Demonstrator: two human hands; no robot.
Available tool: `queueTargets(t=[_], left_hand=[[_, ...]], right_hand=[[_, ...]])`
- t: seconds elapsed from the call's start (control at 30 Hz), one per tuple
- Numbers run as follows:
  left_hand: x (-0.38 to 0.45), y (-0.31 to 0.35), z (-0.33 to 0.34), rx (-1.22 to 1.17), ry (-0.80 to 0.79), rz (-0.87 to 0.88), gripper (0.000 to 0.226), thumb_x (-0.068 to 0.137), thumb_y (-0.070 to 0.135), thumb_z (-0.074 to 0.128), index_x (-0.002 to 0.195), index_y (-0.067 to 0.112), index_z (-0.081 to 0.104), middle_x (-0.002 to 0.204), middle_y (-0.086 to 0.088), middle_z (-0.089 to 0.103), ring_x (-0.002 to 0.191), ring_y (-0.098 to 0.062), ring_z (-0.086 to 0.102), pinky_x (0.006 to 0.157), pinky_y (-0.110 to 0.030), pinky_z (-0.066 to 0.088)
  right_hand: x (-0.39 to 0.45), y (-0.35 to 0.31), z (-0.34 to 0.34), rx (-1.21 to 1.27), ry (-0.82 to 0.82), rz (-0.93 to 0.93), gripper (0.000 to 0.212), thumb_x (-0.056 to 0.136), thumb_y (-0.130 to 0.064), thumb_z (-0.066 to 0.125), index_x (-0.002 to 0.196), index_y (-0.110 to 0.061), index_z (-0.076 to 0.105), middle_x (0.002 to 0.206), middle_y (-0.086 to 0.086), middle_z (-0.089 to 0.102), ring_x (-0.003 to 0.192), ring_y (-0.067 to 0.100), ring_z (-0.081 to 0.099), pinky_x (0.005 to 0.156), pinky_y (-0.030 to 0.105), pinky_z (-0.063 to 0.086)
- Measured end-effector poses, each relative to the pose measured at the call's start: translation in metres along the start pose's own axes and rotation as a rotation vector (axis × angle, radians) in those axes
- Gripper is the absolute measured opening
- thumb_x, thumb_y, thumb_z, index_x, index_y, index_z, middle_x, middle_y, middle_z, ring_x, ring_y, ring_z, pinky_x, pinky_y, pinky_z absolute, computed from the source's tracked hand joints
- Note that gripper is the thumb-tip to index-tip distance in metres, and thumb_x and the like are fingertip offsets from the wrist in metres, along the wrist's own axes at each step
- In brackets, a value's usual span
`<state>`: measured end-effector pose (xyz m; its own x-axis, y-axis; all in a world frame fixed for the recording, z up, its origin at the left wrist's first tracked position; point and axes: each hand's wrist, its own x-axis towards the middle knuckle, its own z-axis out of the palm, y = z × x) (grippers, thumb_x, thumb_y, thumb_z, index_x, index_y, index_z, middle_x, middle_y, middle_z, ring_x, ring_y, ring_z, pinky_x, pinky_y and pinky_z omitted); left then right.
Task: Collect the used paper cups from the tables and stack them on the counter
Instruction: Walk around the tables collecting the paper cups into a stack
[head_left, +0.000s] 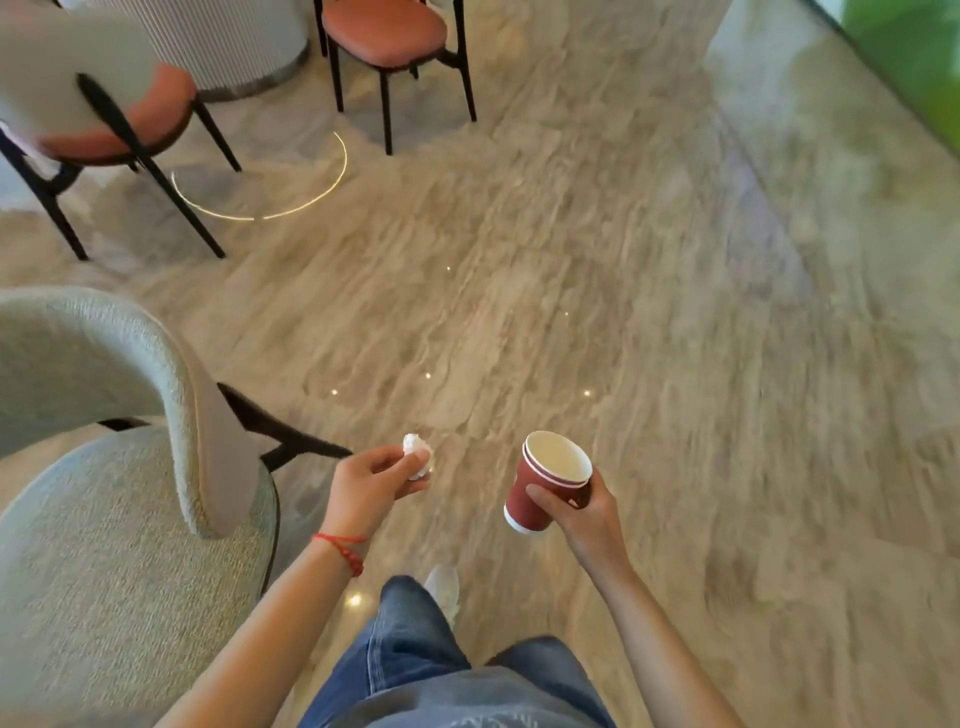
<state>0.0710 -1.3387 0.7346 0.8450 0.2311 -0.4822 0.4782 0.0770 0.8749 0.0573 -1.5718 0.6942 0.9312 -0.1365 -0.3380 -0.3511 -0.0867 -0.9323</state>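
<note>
Currently in transit: person walking over a marbled stone floor (649, 291), no table top or counter in view. Task's thing, the red paper cups (550, 480), is off any surface, carried in the air in front of the body, tilted with the mouths leaning toward the left hand.

Right hand (584, 512): fingers and thumb curled round the cup wall, at about mid-height of the outer cup. Two rims show, one just inside the other, so at least two cups are nested; whether more, cannot tell. Inside looks pale and dry, but the bottom is hidden.

Left hand (376, 486): fingertips pinching a crumpled white napkin (418, 457). A red cord bracelet (343, 551) sits at the wrist.

Surroundings: grey-green upholstered chair (104, 467) close on the left, its dark leg (280, 431) reaching out toward the walking line. Two orange-seated chairs (384, 31) farther ahead, beside a ribbed round base. One shoe (441, 590) forward, jeans (431, 670) below.

Judgement: carry leg, pickup of these cups done, stacking on the counter not yet done.

Risks:
- Tilt of the cups; any leftover liquid would run out over the rim onto the floor.
- Grip is on the outer cup only; the inner one stays by friction and could slip out if tipped further.
- Protruding chair leg near the feet is a trip point.
- Napkin held lightly; could drop unnoticed.
- Left hand occupied, so another cup means regripping.
</note>
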Motion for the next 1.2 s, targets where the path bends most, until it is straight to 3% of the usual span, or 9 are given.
queueTargets(t=[0.2, 0.33, 0.43, 0.57, 0.77, 0.93, 1.07, 1.2], left_hand=[[0.075, 0.083, 0.021, -0.003, -0.034, -0.012, 0.011, 0.079, 0.019, 0.071, 0.077, 0.009, 0.071, 0.072, -0.002, 0.071, 0.069, -0.009, 0.070, 0.071, -0.017, 0.056], [0.130, 0.105, 0.051, -0.046, -0.021, -0.048, 0.010, 0.080, 0.015, 0.070, 0.071, 0.009, 0.070, 0.072, -0.007, 0.071, 0.069, -0.013, 0.071, 0.064, -0.016, 0.055], [0.173, 0.132, 0.078, -0.068, 0.007, -0.049, 0.013, 0.079, 0.015, 0.071, 0.066, 0.011, 0.071, 0.068, -0.005, 0.072, 0.068, -0.016, 0.071, 0.069, -0.021, 0.056], [0.220, 0.174, 0.113, -0.125, 0.067, -0.041, 0.015, 0.078, 0.015, 0.072, 0.063, 0.016, 0.073, 0.067, -0.002, 0.073, 0.069, -0.016, 0.071, 0.076, -0.027, 0.054], [0.277, 0.239, 0.149, -0.190, 0.134, 0.025, 0.014, 0.079, 0.014, 0.070, 0.065, 0.016, 0.073, 0.068, -0.003, 0.073, 0.068, -0.015, 0.070, 0.070, -0.022, 0.057], [0.325, 0.264, 0.144, -0.247, 0.196, 0.013, 0.014, 0.079, 0.013, 0.070, 0.066, 0.012, 0.073, 0.073, -0.011, 0.071, 0.068, -0.016, 0.070, 0.063, -0.020, 0.056], [0.378, 0.282, 0.122, -0.277, 0.248, 0.016, 0.018, 0.079, 0.013, 0.070, 0.061, 0.016, 0.073, 0.077, -0.012, 0.071, 0.070, -0.018, 0.071, 0.059, -0.018, 0.055], [0.441, 0.308, 0.091, -0.341, 0.317, 0.024, 0.009, 0.080, 0.012, 0.069, 0.071, 0.008, 0.072, 0.081, -0.014, 0.071, 0.070, -0.016, 0.071, 0.061, -0.018, 0.055]], right_hand=[[0.084, -0.082, 0.002, 0.053, -0.003, -0.006, 0.040, 0.069, -0.019, 0.079, 0.101, -0.030, 0.060, 0.096, -0.012, 0.069, 0.085, -0.006, 0.064, 0.066, 0.007, 0.048], [0.151, -0.111, -0.006, 0.056, -0.008, -0.018, 0.042, 0.064, -0.028, 0.078, 0.101, -0.029, 0.060, 0.098, -0.010, 0.069, 0.088, -0.004, 0.065, 0.068, 0.008, 0.048], [0.211, -0.138, -0.017, 0.066, -0.031, -0.037, 0.050, 0.059, -0.033, 0.077, 0.105, -0.025, 0.060, 0.101, -0.008, 0.069, 0.090, -0.003, 0.065, 0.070, 0.010, 0.049], [0.288, -0.177, -0.031, 0.064, -0.072, -0.070, 0.052, 0.058, -0.033, 0.078, 0.107, -0.023, 0.061, 0.101, -0.008, 0.069, 0.088, -0.003, 0.065, 0.068, 0.008, 0.048], [0.389, -0.235, -0.025, 0.045, -0.175, -0.118, 0.049, 0.067, -0.022, 0.079, 0.112, -0.018, 0.061, 0.104, -0.005, 0.068, 0.090, -0.002, 0.065, 0.070, 0.009, 0.048], [0.454, -0.261, 0.005, 0.022, -0.222, -0.119, 0.054, 0.067, -0.024, 0.083, 0.115, -0.015, 0.060, 0.105, -0.002, 0.069, 0.094, 0.006, 0.065, 0.071, 0.010, 0.048], [0.508, -0.280, 0.044, 0.008, -0.271, -0.121, 0.049, 0.063, -0.027, 0.082, 0.107, -0.024, 0.061, 0.102, -0.006, 0.069, 0.089, -0.001, 0.065, 0.070, 0.009, 0.048], [0.565, -0.304, 0.096, -0.026, -0.321, -0.147, 0.040, 0.070, -0.014, 0.079, 0.104, -0.025, 0.061, 0.101, -0.009, 0.069, 0.088, -0.003, 0.065, 0.071, 0.009, 0.048]])
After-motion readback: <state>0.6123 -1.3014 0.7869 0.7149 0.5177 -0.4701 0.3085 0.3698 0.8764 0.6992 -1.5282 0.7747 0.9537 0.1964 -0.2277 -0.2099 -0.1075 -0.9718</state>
